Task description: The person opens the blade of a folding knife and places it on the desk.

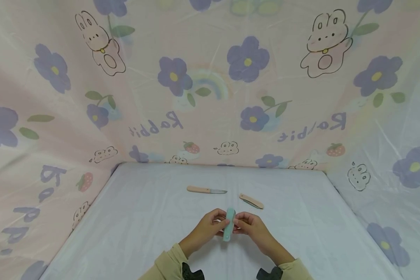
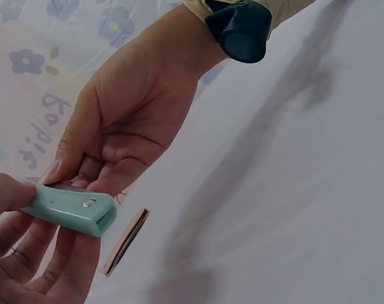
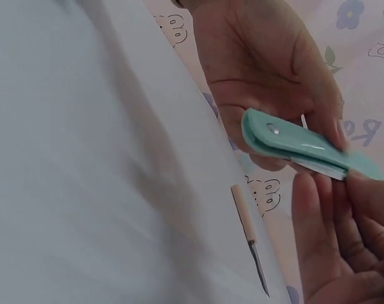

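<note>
A mint-green folding knife (image 1: pixel 228 228) is held between both hands above the white tabletop. My left hand (image 1: pixel 206 227) grips its handle, thumb on the near side. My right hand (image 1: pixel 255 228) pinches at the blade edge with thumb and fingertips. In the right wrist view, a strip of silver blade (image 3: pixel 321 168) shows along the handle slot, mostly inside the handle. The left wrist view shows the handle's pivot end with a metal rivet (image 2: pixel 89 203). Beyond the hands lie a beige-handled knife (image 1: pixel 199 189) with its blade out and a folded beige knife (image 1: pixel 251 201).
The tabletop (image 1: pixel 143 217) is covered in a white sheet. Printed cloth walls (image 1: pixel 210 105) with flowers and rabbits rise at the back and both sides. A dark camera mount (image 1: pixel 192 272) sits on the left wrist, another (image 1: pixel 270 273) on the right.
</note>
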The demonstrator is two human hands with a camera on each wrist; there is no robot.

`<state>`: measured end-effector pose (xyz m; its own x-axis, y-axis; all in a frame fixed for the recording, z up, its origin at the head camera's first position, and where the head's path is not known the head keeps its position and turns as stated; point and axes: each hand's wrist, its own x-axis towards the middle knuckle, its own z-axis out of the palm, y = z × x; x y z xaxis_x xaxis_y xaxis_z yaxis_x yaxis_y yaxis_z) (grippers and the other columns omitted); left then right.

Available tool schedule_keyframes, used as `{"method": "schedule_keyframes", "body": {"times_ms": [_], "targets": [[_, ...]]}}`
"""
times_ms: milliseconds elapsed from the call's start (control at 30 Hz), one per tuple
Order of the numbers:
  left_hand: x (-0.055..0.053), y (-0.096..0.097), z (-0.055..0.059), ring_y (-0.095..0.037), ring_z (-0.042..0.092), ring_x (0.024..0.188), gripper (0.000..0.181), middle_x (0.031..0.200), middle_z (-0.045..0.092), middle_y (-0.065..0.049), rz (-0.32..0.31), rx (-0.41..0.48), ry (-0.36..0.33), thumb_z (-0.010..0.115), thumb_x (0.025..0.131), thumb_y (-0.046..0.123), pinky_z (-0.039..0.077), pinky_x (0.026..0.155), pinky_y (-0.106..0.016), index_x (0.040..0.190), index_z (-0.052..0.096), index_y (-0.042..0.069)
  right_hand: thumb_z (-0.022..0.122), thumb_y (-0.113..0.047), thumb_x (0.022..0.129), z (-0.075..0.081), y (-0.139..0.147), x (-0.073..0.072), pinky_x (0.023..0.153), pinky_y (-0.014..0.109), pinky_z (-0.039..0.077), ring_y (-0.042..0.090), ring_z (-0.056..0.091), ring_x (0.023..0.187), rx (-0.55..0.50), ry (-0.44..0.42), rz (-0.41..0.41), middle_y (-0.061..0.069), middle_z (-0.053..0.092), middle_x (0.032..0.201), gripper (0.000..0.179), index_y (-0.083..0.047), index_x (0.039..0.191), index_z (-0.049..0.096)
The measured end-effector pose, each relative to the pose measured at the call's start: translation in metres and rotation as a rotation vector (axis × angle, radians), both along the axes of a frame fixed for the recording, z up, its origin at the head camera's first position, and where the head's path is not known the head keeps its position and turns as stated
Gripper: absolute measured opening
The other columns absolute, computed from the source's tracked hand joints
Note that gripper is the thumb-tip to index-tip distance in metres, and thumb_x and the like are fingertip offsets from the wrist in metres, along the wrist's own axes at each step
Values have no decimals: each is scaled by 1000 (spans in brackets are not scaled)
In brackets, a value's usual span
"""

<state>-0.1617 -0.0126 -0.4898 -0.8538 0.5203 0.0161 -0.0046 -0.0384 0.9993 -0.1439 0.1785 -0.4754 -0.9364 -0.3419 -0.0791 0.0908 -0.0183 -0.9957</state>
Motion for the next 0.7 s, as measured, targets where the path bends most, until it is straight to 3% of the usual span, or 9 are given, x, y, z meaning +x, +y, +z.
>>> {"method": "schedule_keyframes", "body": {"times_ms": [233,700], "targets": [[1,0,-2,-22,62,80,25,94,56,-11,17,2,26,56,88,20,52,66,-36,105,52,2,57,-20,87,-17,0,-4,77,37,49,22,60,86,0,-5,-44,13,60,93,34,8,104,50],[2,-1,-2,-21,61,77,27,93,57,-10,75,7,35,58,87,23,52,66,-35,104,54,3,61,-20,84,-24,-6,-3,74,37,50,22,61,80,-55,-2,-147,13,60,88,36,9,101,49]]}}
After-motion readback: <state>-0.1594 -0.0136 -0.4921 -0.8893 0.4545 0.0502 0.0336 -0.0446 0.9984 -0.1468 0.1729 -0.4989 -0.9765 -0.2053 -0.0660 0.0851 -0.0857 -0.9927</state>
